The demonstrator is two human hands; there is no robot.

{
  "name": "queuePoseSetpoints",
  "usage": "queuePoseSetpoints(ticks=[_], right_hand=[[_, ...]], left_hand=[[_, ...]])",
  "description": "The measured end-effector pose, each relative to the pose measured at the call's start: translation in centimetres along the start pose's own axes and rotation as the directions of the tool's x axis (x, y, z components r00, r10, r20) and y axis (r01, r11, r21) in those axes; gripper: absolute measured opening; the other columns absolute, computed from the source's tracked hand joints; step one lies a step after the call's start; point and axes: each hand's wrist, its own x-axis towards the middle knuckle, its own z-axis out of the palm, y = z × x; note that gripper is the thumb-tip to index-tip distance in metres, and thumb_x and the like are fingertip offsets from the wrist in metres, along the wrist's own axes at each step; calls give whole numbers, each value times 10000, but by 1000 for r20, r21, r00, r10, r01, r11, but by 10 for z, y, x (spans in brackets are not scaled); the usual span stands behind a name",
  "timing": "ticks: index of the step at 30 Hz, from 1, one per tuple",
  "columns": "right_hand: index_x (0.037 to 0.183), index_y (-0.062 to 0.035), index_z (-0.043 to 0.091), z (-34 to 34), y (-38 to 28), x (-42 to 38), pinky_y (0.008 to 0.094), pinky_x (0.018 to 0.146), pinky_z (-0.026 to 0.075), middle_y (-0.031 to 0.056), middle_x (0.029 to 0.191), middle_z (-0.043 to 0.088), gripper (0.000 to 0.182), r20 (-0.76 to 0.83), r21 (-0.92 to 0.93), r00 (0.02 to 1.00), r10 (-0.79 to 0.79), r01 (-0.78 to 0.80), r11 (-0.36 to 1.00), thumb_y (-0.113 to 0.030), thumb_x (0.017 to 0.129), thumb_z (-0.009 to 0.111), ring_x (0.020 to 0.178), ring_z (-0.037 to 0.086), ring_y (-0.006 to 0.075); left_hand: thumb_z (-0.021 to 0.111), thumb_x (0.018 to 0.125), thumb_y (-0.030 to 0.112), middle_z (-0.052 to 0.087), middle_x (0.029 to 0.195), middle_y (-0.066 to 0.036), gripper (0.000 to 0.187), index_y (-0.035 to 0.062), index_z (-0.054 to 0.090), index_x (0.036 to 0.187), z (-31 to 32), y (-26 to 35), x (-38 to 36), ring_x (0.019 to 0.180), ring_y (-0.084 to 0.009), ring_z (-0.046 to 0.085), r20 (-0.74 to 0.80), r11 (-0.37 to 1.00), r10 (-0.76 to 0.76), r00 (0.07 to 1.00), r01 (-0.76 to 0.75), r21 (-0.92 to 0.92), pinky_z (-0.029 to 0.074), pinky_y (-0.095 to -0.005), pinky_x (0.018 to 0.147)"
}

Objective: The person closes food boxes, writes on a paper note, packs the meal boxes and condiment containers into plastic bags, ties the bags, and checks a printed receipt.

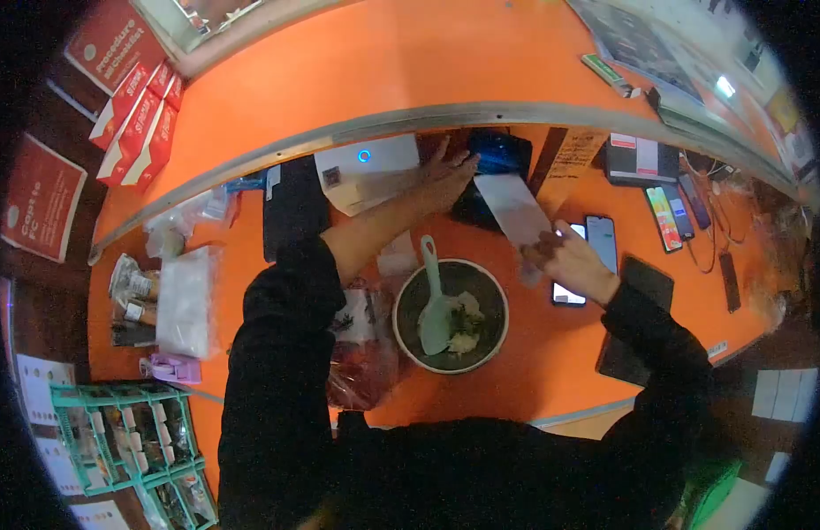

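Left hand [447,175] stretches flat and open to the dark device [494,159] at upper centre, right hand [569,261] pinches the lower end of a white paper strip [514,210] — risky, I'd say: that left sleeve crosses just above the bowl [451,355] and its green scoop [435,309], and could knock them.

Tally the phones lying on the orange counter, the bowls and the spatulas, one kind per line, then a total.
Phones: 4, one under the right hand at, then
Bowls: 1
Spatulas: 1, lying in the bowl
Total: 6
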Motion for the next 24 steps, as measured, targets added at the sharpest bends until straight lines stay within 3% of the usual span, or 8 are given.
queuePoseSetpoints(ticks=[5,9,12,14,15,16,21,24], right_hand=[[998,-72,530,-60,-12,-19,351,708,422,79,852,588,442,322,420,939,123,-258,870,-50,578,667,833,550,208],[1150,-88,441,-123,-16,6,293,822,406,79,1093,505,645,245,968,888,389,-202,-148,49,562,667,994,495,202],[1171,-65,424,-143,-17,30,281,840,403,46,1199,414,632,-67,988,892,447,122,-96,68,592,639,1043,443,150],[1171,-45,433,-155,-27,42,278,851,396,42,1174,445,580,-284,955,832,476,290,64,66,630,610,1038,448,148],[1171,-45,433,-162,-35,47,278,851,396,42,1174,445,580,-308,947,834,457,313,67,66,630,610,1038,448,148],[1165,-48,447,-171,-43,52,277,856,392,41,1158,463,558,-273,958,845,460,282,51,70,640,595,1031,454,146],[1147,-64,485,-204,-94,90,261,816,409,56,1079,526,434,-458,889,839,293,427,166,-50,719,555,943,502,137],[1148,-46,479,-234,-153,108,254,799,412,75,1060,532,396,-478,866,864,156,493,-80,-91,757,529,918,511,131]], left_hand=[[467,744,218,261,1337,-77,499,91,386,1220,-10,-2,-13,1216,-229,276,-20,986,-64,998,60,-155,111,-594,962],[525,711,315,401,1237,-108,491,80,475,1139,-51,5,-17,1139,-260,383,37,789,1,999,22,-615,225,-485,953],[458,802,411,499,1126,-150,487,81,449,1160,-129,5,-49,1022,-263,487,107,344,110,988,63,-937,372,-367,885],[400,824,425,503,1124,-154,484,72,458,1151,-126,16,-76,1027,-245,488,-174,403,-37,984,-144,-904,383,-360,864],[402,826,445,475,1158,-135,526,63,405,1187,-190,24,-120,1053,-241,469,-143,-437,-135,981,-188,-879,373,-364,886],[404,828,466,446,1193,-117,573,54,353,1223,-233,37,-157,1078,-237,450,-59,-955,-193,979,-202,-217,362,-367,909],[513,816,312,465,1169,-122,507,24,358,1204,-301,101,-273,1051,-204,474,192,-729,-533,824,-332,-599,379,-345,892],[632,643,-36,540,1041,-76,540,1,409,1134,-343,153,-333,943,-141,515,345,-510,-745,571,-153,-846,412,-288,823]])
